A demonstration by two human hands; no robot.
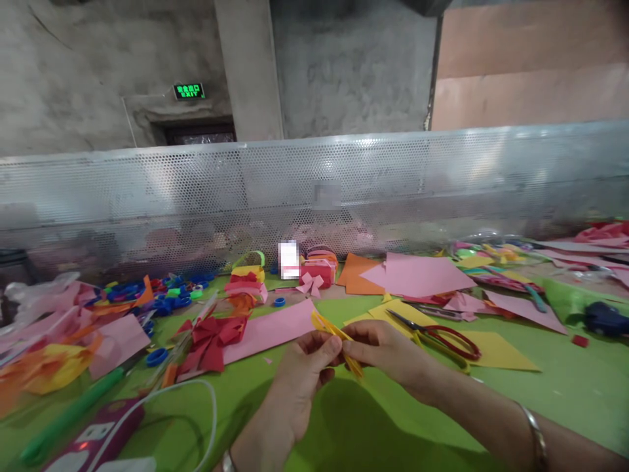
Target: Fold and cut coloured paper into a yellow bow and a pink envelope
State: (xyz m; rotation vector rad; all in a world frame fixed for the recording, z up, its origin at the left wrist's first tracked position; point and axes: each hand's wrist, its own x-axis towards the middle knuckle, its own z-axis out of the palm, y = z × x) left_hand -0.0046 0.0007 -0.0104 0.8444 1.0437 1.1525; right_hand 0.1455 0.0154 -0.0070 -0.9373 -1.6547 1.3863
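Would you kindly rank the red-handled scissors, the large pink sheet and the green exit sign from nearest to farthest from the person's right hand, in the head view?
From the right hand, pinching a yellow paper strip:
1. Red-handled scissors, just right of it.
2. Large pink sheet, farther back on the table.
3. Green exit sign, on the far wall, upper left.

Green bench (565, 387) — paper-strewn: pink sheet (275, 331) centre, red bow (211, 337) left of it, scissors (437, 335) on yellow sheet (496, 354) right, blue rings (171, 298) far left, orange sheet (352, 274) at back.
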